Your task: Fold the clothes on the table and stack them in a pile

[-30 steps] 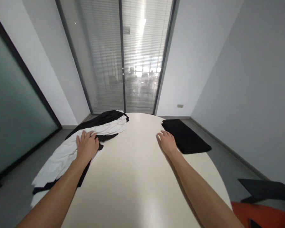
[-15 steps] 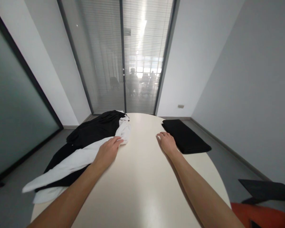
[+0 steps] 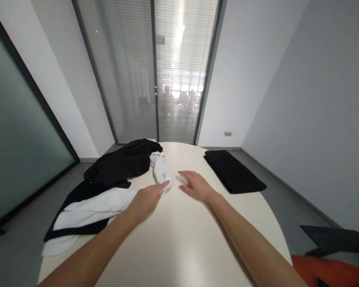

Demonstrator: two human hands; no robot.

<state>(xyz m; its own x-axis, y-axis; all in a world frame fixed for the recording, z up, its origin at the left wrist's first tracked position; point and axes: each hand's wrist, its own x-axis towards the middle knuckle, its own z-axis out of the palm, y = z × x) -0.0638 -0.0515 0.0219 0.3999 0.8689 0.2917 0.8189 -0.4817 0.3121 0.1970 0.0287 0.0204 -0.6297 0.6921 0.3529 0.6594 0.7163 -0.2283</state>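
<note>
A white garment (image 3: pixel 100 203) stretches from the pile at the left toward the table's middle. My left hand (image 3: pixel 148 199) is closed on it, and a bunched white end shows beyond my fingertips. Just to the right, my right hand (image 3: pixel 197 185) hovers low over the table, thumb and fingers apart, with nothing in it. Black clothing (image 3: pixel 122 161) lies heaped behind the white cloth, and more black fabric shows beneath it. A folded black cloth (image 3: pixel 233 171) lies flat to the right of my right hand.
The round-ended pale table (image 3: pixel 173 243) holds all the clothing. A red and black chair (image 3: pixel 329 267) stands at the lower right. Beyond the table's far edge is a glass partition with blinds (image 3: pixel 179 119).
My left hand has drawn the white garment rightward and nearer, away from the black heap. My right hand has moved left toward it, its thumb now spread.
</note>
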